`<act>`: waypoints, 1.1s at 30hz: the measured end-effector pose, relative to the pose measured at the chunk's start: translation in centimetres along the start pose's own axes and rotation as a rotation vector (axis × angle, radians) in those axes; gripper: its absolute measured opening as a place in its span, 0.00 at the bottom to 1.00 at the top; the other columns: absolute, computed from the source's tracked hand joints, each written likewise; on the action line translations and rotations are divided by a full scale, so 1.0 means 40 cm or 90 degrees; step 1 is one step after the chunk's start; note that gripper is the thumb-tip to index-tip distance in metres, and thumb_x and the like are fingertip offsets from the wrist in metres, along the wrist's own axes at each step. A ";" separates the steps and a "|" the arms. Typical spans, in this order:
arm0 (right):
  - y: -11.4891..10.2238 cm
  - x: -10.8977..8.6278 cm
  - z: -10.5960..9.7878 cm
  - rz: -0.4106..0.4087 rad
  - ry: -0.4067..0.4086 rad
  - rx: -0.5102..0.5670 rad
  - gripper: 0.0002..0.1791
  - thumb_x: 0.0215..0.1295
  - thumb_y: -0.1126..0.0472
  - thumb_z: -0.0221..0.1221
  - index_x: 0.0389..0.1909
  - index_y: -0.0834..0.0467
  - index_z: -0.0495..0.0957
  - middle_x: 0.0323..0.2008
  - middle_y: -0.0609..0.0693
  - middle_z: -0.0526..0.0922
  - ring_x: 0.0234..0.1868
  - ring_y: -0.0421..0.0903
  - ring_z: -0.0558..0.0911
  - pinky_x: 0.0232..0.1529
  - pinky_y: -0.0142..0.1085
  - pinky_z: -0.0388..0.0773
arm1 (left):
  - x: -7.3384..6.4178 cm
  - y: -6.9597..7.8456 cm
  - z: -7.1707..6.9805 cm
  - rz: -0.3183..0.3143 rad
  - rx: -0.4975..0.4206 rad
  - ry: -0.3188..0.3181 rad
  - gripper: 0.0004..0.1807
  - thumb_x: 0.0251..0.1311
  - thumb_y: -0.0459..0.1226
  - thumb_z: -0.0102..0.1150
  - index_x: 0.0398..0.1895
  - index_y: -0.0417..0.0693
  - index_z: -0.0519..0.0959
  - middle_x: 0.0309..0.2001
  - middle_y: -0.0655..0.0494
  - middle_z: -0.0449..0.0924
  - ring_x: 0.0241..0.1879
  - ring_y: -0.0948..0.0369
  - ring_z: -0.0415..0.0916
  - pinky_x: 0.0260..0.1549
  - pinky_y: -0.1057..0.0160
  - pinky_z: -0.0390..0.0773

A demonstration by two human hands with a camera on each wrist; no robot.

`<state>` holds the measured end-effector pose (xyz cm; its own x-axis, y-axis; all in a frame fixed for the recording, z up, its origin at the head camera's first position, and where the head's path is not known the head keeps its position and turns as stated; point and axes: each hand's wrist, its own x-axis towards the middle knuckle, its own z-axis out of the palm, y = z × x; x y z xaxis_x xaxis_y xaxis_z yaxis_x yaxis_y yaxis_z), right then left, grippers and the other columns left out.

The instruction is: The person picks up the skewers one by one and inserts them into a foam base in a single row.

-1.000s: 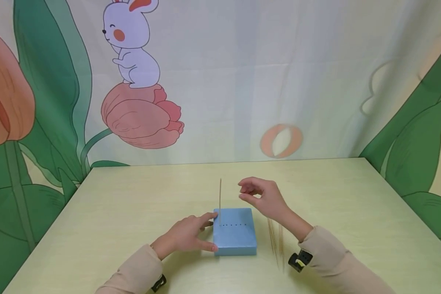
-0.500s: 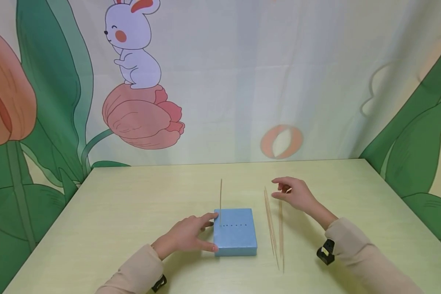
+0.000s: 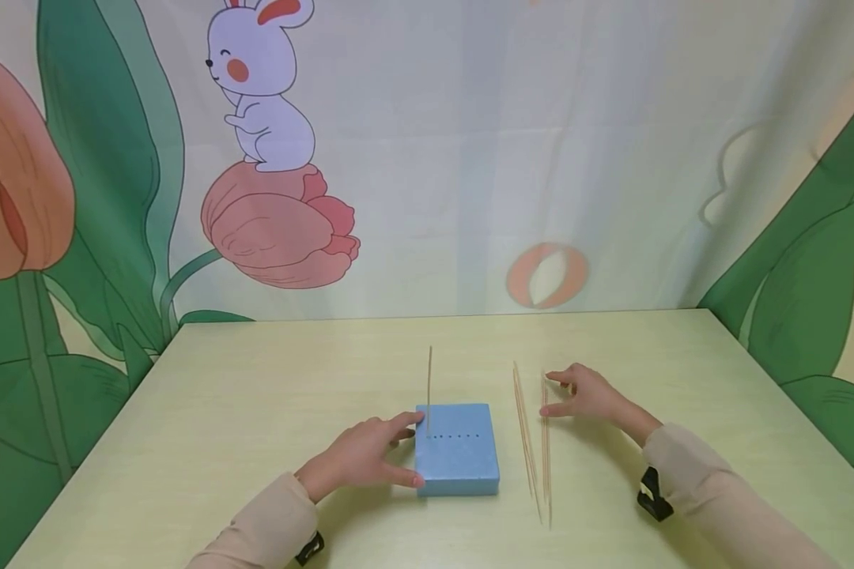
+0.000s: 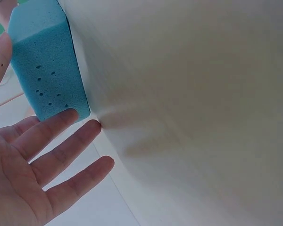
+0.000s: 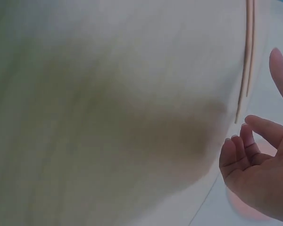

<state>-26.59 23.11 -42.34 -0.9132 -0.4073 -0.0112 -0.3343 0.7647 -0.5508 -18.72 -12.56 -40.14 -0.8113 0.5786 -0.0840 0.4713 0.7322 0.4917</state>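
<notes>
A blue foam block lies on the table, with a row of small holes across its top. One thin bamboo skewer stands upright at the left end of that row. My left hand rests against the block's left side, thumb at the near corner and index finger at the far one; its fingers look straight and spread in the left wrist view. Further right lie several loose skewers in two narrow groups. Beside the right group, my right hand has thumb and index finger apart, holding nothing.
The pale wooden table runs back to a printed curtain with a rabbit and flowers. Dark straps sit at both sleeves.
My right hand has moved right from beside the standing skewer, then lowered toward the right group of loose skewers. My left hand and the block stay put.
</notes>
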 end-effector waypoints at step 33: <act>-0.014 -0.020 0.015 -0.005 -0.015 0.030 0.43 0.38 0.54 0.73 0.52 0.69 0.63 0.45 0.61 0.68 0.45 0.57 0.67 0.47 0.50 0.64 | 0.002 -0.004 0.004 0.002 0.001 -0.002 0.48 0.44 0.59 0.63 0.65 0.44 0.60 0.53 0.47 0.76 0.50 0.51 0.74 0.44 0.51 0.72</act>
<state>-25.53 22.71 -42.53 -0.9049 -0.4247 -0.0261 -0.3290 0.7372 -0.5902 -18.79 -12.59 -40.37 -0.8087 0.5820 -0.0854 0.4742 0.7310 0.4907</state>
